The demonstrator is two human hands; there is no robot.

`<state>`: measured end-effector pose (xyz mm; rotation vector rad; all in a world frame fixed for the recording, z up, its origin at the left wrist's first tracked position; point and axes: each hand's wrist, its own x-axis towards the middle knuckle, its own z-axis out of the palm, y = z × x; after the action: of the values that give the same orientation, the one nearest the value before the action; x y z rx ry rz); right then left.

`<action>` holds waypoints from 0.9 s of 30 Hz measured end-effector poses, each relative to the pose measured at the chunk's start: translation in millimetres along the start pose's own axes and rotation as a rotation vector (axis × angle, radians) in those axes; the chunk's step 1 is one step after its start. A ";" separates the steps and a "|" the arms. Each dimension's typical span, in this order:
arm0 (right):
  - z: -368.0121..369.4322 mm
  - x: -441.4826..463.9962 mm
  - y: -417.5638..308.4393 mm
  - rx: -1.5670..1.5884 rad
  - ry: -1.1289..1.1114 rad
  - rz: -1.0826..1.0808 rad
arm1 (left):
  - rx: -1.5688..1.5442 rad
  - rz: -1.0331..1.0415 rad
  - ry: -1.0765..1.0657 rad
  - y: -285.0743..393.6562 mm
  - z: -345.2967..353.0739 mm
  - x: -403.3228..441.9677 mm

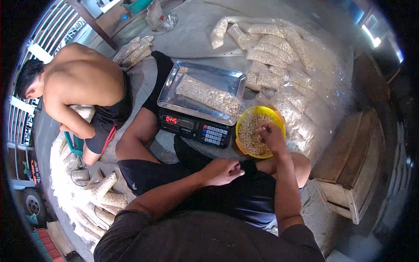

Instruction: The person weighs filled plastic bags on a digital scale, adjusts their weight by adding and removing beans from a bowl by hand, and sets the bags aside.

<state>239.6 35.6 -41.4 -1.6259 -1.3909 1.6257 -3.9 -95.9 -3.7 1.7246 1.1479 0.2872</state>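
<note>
A yellow basin [283, 118] of pale bean-like pieces [251, 131] stands in front of my right knee. My right hand [271, 136] reaches into it, fingertips drawn together at the surface of the pieces; what they pinch is too small to make out. Above my lap, my left hand [223, 171] is loosely curled, touching neither scale nor basin, with nothing visible in it. Left of the basin is a digital scale [194, 130] reading 0.445 in red. On its metal tray [174, 97] lies a clear plastic bag [208, 95] filled with the same pale pieces.
Many filled clear bags [279, 48] are piled beyond and right of the basin. More bags [102, 196] lie at left, near a crouching co-worker [83, 83] whose hand is by a green container [75, 144]. A wooden crate [349, 166] stands at right.
</note>
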 end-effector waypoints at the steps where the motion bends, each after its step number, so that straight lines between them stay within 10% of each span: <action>1: -0.1 9.5 13.3 -0.063 -0.002 -0.087 | -0.028 -0.026 0.031 12.5 -7.5 6.1; 7: -1.4 3.1 -14.4 0.818 -0.035 -0.022 | 0.038 -0.173 0.399 47.6 -33.8 52.1; 11: 5.2 5.4 -35.0 0.879 -0.066 -0.144 | 0.251 0.206 0.880 42.5 -39.3 92.5; 16: 13.4 41.6 -12.0 0.140 0.095 -0.506 | 0.282 0.135 0.857 37.2 -39.9 109.8; 24: 29.6 55.9 -45.2 -0.045 -0.010 -0.472 | 0.057 0.095 0.799 31.4 -57.9 103.4; 27: 29.4 34.5 -67.0 -0.591 0.044 -0.585 | 0.053 0.062 0.794 21.7 -55.7 95.1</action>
<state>183.4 81.8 -5.9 -1.3115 -2.1992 0.8807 21.8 12.4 11.2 1.7336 1.6634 1.0540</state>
